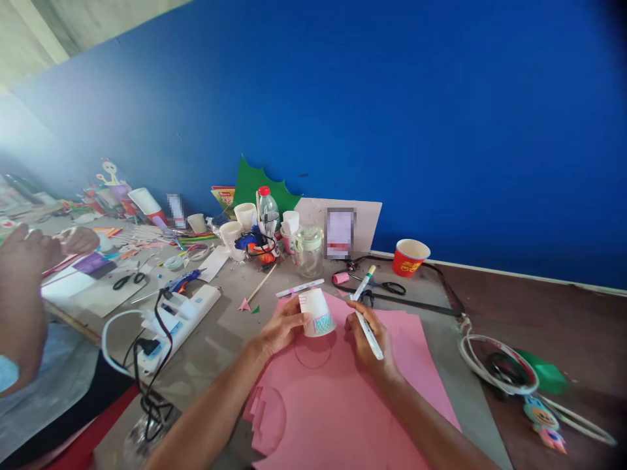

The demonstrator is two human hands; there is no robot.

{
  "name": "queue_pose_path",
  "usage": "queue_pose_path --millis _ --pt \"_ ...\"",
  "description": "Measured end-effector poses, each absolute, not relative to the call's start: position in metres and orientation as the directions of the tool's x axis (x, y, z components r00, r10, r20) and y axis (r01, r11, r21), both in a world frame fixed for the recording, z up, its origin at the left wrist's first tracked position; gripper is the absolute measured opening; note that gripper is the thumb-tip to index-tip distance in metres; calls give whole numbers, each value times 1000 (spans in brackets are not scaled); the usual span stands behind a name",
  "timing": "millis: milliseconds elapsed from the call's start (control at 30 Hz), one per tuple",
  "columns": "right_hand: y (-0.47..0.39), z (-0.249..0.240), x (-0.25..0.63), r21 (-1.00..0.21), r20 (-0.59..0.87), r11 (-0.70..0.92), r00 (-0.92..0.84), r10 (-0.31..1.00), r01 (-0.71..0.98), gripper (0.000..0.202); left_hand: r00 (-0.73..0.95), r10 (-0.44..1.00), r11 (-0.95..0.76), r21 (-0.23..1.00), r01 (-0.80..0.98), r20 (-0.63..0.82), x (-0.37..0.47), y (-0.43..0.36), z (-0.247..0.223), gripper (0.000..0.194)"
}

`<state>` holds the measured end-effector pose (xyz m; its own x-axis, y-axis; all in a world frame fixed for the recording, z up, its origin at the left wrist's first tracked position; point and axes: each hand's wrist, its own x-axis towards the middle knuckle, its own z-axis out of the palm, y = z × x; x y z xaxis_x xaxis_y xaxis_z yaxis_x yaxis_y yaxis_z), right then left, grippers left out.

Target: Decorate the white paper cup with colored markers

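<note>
My left hand [284,329] is closed around a white paper cup [313,301], tilted above a pink paper sheet [337,405]. Light blue cross-hatching with pink lines decorates part of the cup, and short pink stripes show near my fingers. A white marker [368,334] is gripped in my right hand [369,343], a little right of the cup and apart from it. Its tip is hard to make out. Just beyond that hand is another marker [363,283] with a yellowish end; whether the fingers touch it, I cannot tell. A pale marker [300,288] lies behind the cup.
Behind stand a glass jar [310,253], a bottle [268,207] and a red paper cup [410,259]. Scissors [392,287] lie right of centre. A power strip [179,329] with cables and a glue gun [183,281] are left. Another person's arm [24,307] reaches in far left.
</note>
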<state>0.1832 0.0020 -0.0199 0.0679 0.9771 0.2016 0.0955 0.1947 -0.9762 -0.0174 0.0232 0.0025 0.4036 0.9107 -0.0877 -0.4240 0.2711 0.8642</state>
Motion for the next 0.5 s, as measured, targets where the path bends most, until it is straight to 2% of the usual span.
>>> queue_pose_path --millis 267,500 --pt "3 -20 183 -971 208 199 54 977 133 34 391 916 252 886 -388 -89 -17 22 6 50" --pt "3 -25 184 -936 315 305 34 948 175 34 395 914 266 873 -410 -93 -15 22 6 55"
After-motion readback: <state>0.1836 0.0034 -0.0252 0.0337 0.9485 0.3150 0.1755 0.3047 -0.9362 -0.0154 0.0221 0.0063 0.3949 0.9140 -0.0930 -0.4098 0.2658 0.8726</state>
